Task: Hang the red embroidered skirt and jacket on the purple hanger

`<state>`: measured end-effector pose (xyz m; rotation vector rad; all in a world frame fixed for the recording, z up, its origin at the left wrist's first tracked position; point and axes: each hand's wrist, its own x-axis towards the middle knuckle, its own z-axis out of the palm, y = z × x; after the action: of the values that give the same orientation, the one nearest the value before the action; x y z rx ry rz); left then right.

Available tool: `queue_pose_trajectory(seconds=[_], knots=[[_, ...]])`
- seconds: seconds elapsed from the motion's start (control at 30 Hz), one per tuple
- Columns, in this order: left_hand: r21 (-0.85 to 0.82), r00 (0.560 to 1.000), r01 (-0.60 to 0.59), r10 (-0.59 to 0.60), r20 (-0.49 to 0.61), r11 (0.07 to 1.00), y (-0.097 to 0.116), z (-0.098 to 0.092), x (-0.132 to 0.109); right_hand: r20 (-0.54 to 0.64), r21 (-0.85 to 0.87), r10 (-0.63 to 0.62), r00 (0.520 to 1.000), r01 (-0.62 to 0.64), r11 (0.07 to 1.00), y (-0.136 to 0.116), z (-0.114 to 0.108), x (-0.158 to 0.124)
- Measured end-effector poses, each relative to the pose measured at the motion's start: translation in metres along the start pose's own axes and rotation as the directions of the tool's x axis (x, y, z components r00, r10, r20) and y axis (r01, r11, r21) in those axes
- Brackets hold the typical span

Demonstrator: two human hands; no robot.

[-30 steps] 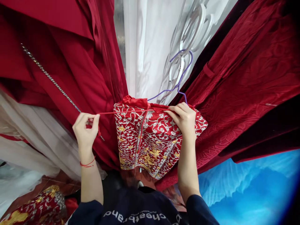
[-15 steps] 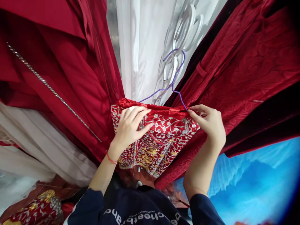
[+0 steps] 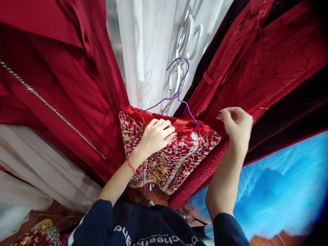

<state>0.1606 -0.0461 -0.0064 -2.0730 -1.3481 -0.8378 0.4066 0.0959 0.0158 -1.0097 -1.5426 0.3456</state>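
A red strapless bodice [image 3: 167, 164] with silver and gold embroidery hangs from a thin purple hanger [image 3: 164, 99], hooked onto a white ring chain [image 3: 188, 34]. Its top stands slightly apart and shows shiny red lining [image 3: 183, 124]. My left hand [image 3: 157, 135] lies at the middle of the upper edge, fingers bent over the front panel; the fingertips' inner side is hidden. To the right of the bodice, my right hand [image 3: 238, 126] is raised in the air, away from the cloth. Its thumb and fingers are drawn together, a little blurred, with nothing visible in them.
Long red gowns hang at left [image 3: 51, 68] and right [image 3: 269, 78], the left one with a sparkling chain trim [image 3: 53, 109]. White drapery [image 3: 146, 48] is behind the hanger. A fluffy blue fabric [image 3: 276, 184] is at lower right, and another embroidered red garment [image 3: 38, 235] at lower left.
My right hand has let go of the bodice's top right corner and moved out to the right. My left hand has shifted right along the edge, its fingers more bent.
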Motion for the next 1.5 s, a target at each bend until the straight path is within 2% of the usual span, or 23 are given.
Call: queue_pose_trajectory(seconds=[0.03,0.07,0.1,0.17,0.27,0.33,0.4,0.47,0.57,0.7,0.8,0.83,0.9,0.97,1.0,1.03,1.07,1.13,1.2,1.23,1.27,1.4,1.5], knots=[[-0.003,1.000,0.014,-0.014,0.016,1.000,0.004,0.000,0.001,0.157,-0.004,-0.021,0.987,0.022,1.000,-0.005,0.000,-0.001],[-0.005,0.999,0.026,-0.025,0.034,1.000,0.008,0.001,0.003,0.315,-0.036,-0.036,0.949,0.050,0.998,-0.011,0.001,-0.004],[-0.006,0.998,0.027,-0.026,0.052,1.000,0.012,0.004,0.005,0.449,-0.081,-0.038,0.893,0.083,0.993,-0.017,0.002,-0.006],[-0.014,0.997,-0.007,0.008,0.080,1.000,0.019,0.011,0.008,0.614,-0.143,-0.026,0.789,0.143,0.979,-0.025,0.003,-0.009],[-0.039,0.997,-0.066,0.068,0.047,0.997,0.024,0.019,0.004,0.708,-0.100,-0.017,0.706,0.123,0.987,-0.023,-0.002,-0.007],[-0.051,0.998,-0.057,0.057,0.009,0.997,0.024,0.020,-0.006,0.759,-0.037,0.000,0.651,0.043,0.998,-0.016,-0.006,-0.002],[-0.048,0.999,-0.038,0.038,0.000,0.998,0.025,0.021,-0.020,0.780,0.005,0.036,0.625,-0.065,0.998,-0.008,-0.006,0.001],[-0.025,0.999,-0.038,0.038,0.011,0.999,0.030,0.024,-0.036,0.760,0.031,0.084,0.644,-0.166,0.986,-0.001,-0.002,0.003],[0.004,0.999,-0.039,0.039,0.035,0.999,0.042,0.033,-0.056,0.674,0.054,0.105,0.731,-0.190,0.980,0.006,0.009,0.001],[-0.009,1.000,0.013,-0.013,0.004,1.000,0.052,0.040,-0.072,0.540,0.020,0.037,0.841,-0.057,0.998,0.009,0.023,0.000],[-0.093,0.973,0.134,-0.149,-0.174,0.987,0.046,0.038,-0.087,0.487,-0.039,-0.072,0.870,0.104,0.994,0.007,0.026,0.003],[-0.131,0.933,0.214,-0.242,-0.267,0.968,0.042,0.038,-0.094,0.490,-0.068,-0.113,0.864,0.167,0.984,0.006,0.026,0.003],[-0.213,0.783,0.396,-0.450,-0.431,0.893,0.031,0.041,-0.111,0.481,-0.115,-0.196,0.855,0.283,0.952,0.001,0.025,0.000],[-0.301,0.640,0.525,-0.603,-0.477,0.796,0.019,0.046,-0.125,0.370,-0.143,-0.308,0.877,0.381,0.913,-0.004,0.025,-0.011],[-0.353,0.609,0.554,-0.656,-0.446,0.754,0.013,0.049,-0.130,0.281,-0.156,-0.380,0.882,0.432,0.888,-0.005,0.025,-0.019],[-0.407,0.607,0.564,-0.695,-0.385,0.718,0.007,0.051,-0.133,0.208,-0.170,-0.456,0.866,0.491,0.855,-0.006,0.025,-0.027],[-0.457,0.629,0.563,-0.716,-0.304,0.689,0.001,0.052,-0.134,0.190,-0.179,-0.525,0.829,0.555,0.812,-0.004,0.025,-0.034],[-0.521,0.696,0.552,-0.704,-0.141,0.651,-0.010,0.048,-0.134,0.326,-0.165,-0.617,0.716,0.686,0.709,0.002,0.022,-0.044],[-0.523,0.747,0.546,-0.663,-0.051,0.655,-0.019,0.038,-0.131,0.503,-0.142,-0.624,0.599,0.769,0.623,0.014,0.015,-0.043],[-0.512,0.765,0.539,-0.644,-0.036,0.669,-0.023,0.032,-0.130,0.550,-0.160,-0.603,0.577,0.782,0.602,0.020,0.010,-0.038],[-0.500,0.779,0.530,-0.626,-0.031,0.685,-0.026,0.026,-0.129,0.558,-0.201,-0.585,0.589,0.779,0.594,0.025,0.004,-0.030],[-0.459,0.817,0.506,-0.577,-0.018,0.731,-0.031,0.008,-0.129,0.472,-0.426,-0.487,0.735,0.674,0.604,0.033,-0.013,0.000],[-0.471,0.804,0.520,-0.595,-0.012,0.713,-0.033,0.005,-0.130,0.443,-0.482,-0.471,0.763,0.646,0.592,0.025,-0.015,0.011]])
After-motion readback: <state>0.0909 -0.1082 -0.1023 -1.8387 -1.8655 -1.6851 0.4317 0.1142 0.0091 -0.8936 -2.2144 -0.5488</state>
